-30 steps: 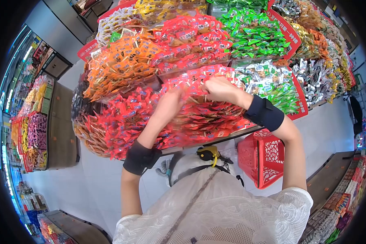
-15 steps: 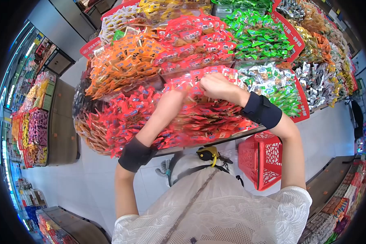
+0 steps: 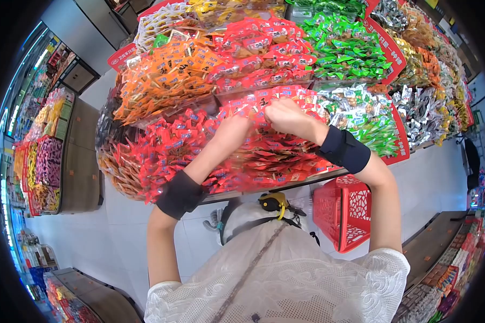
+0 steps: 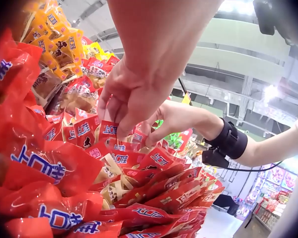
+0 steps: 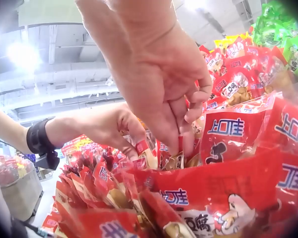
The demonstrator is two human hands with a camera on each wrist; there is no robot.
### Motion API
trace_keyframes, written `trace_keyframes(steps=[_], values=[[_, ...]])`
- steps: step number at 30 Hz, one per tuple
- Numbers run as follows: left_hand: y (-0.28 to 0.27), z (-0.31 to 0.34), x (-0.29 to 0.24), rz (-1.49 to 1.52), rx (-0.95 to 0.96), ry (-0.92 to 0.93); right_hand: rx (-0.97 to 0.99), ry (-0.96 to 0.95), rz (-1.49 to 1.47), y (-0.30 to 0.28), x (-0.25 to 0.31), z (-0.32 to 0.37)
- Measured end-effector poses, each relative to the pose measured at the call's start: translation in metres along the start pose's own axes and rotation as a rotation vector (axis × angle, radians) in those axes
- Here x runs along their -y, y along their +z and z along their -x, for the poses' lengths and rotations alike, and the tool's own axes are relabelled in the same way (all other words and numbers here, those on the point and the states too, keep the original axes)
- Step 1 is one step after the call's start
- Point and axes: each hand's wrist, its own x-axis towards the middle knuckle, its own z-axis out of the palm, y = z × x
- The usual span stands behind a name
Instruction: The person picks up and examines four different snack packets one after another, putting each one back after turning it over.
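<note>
Both hands are in the near bin of red snack packets [image 3: 172, 140]. The left hand [image 3: 233, 134] points down, its thumb and fingers pinching the top of a red packet [image 4: 109, 130] in the left wrist view. Close beside it on the right is the right hand [image 3: 290, 117], fingers bent downward. In the right wrist view the right hand [image 5: 161, 79] pinches the red edge of a packet [image 5: 181, 145] standing among the others. A small gap separates the hands. The lower parts of the pinched packets are hidden among their neighbours.
Orange packets [image 3: 167, 75] lie behind to the left, green ones [image 3: 345, 48] behind to the right, and white-green ones [image 3: 361, 110] beside the right forearm. A red basket [image 3: 328, 212] stands on the floor below the display's front edge, right of the body.
The left forearm has swung outward to the left, while the left hand has shifted slightly right. The right hand has moved slightly left. Both hands remain over the red packets.
</note>
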Motion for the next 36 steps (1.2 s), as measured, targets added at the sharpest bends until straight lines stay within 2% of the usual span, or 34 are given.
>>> trace_keyframes(steps=[5, 8, 9, 11, 15, 16, 17, 20, 24, 25, 29, 32, 36], values=[[0.003, -0.002, 0.000, -0.040, 0.034, -0.020, -0.116, -0.068, 0.042, 0.014, 0.001, 0.007], [-0.001, -0.001, -0.005, -0.050, 0.063, -0.041, -0.095, 0.002, -0.023, 0.012, 0.000, 0.009], [-0.004, 0.000, -0.007, -0.054, 0.075, -0.051, -0.014, 0.093, -0.081, 0.005, 0.002, 0.008], [-0.007, 0.007, -0.007, 0.045, -0.039, -0.089, 0.148, 0.277, -0.200, -0.012, 0.000, 0.003], [-0.017, 0.024, -0.008, 0.053, -0.229, -0.061, -0.088, 0.315, -0.179, -0.040, -0.011, 0.013], [-0.018, 0.028, -0.009, 0.055, -0.215, -0.078, -0.142, 0.301, -0.133, -0.048, -0.011, 0.016], [-0.017, 0.032, -0.009, 0.056, -0.202, -0.093, -0.103, 0.381, -0.136, -0.057, -0.010, 0.020], [-0.019, 0.042, -0.013, 0.041, -0.220, -0.055, -0.052, 0.463, -0.213, -0.068, -0.018, 0.033], [-0.013, 0.047, -0.017, 0.058, -0.230, -0.040, 0.013, 0.523, -0.131, -0.072, -0.024, 0.055], [-0.011, 0.048, -0.017, 0.052, -0.237, -0.022, 0.041, 0.530, -0.117, -0.068, -0.024, 0.061], [-0.005, 0.048, -0.015, 0.051, -0.249, 0.007, -0.012, 0.326, -0.140, -0.035, -0.034, 0.076], [-0.007, 0.049, -0.017, 0.034, -0.179, -0.065, 0.032, 0.383, -0.165, -0.027, -0.028, 0.070], [-0.012, 0.055, -0.023, 0.032, -0.169, -0.072, 0.051, 0.306, -0.103, -0.017, -0.027, 0.065]])
